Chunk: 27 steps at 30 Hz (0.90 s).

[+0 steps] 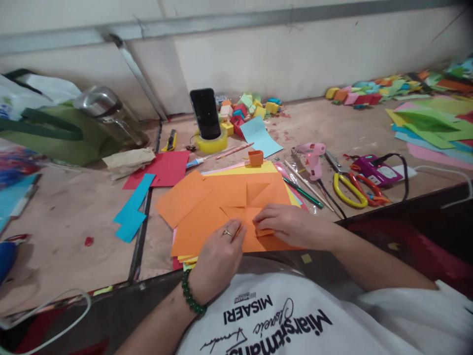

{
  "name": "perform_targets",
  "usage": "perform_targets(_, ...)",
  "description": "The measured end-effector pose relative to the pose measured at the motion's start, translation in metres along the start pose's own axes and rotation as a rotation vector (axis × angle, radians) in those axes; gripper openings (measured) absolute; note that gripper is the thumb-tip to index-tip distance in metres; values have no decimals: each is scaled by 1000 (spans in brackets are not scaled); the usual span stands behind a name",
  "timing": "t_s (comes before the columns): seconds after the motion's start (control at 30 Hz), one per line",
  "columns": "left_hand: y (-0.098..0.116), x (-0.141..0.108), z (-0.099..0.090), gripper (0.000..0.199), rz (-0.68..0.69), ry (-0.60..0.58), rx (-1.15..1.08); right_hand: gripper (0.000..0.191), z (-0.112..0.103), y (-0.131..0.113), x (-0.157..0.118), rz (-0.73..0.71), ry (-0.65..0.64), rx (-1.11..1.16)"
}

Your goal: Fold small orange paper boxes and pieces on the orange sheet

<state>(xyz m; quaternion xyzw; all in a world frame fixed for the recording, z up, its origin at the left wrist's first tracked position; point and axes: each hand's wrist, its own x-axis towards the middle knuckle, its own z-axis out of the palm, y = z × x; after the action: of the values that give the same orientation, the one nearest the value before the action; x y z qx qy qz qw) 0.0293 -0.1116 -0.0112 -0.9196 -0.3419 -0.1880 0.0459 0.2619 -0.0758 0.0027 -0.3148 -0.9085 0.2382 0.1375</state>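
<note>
A creased sheet of orange paper with cut or folded flaps lies in front of me on a stack of coloured paper. My left hand, wearing a ring and a green bead bracelet, has its fingers closed at the sheet's near left edge. Across from it, the fingers of my right hand are bent over a flap on the near right side. Both fingertips are partly hidden against the paper. Another orange piece lies to the left, and a small folded orange piece stands behind the stack.
To the right lie a pink glue gun, yellow-handled scissors and a purple power socket with cables. Behind stands a phone on a tape roll. Blue strips and red paper lie left.
</note>
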Motion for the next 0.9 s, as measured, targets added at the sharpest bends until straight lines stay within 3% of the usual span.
perform_targets(0.13,-2,-5,1,30,-7,20,-64,14,-17,15,8,113,-35,365)
perform_targets(0.23,-2,-6,2,31,-13,31,-108,20,-15,22,18,215,24,471)
perform_targets(0.43,-2,-7,2,32,-32,24,-180,15,9,23,29,346,272,296)
perform_targets(0.67,-2,-4,-2,31,-25,56,-202,17,18,22,29,300,344,158)
perform_targets(0.9,-2,-3,-1,38,-47,-23,-156,16,22,21,27,211,392,36)
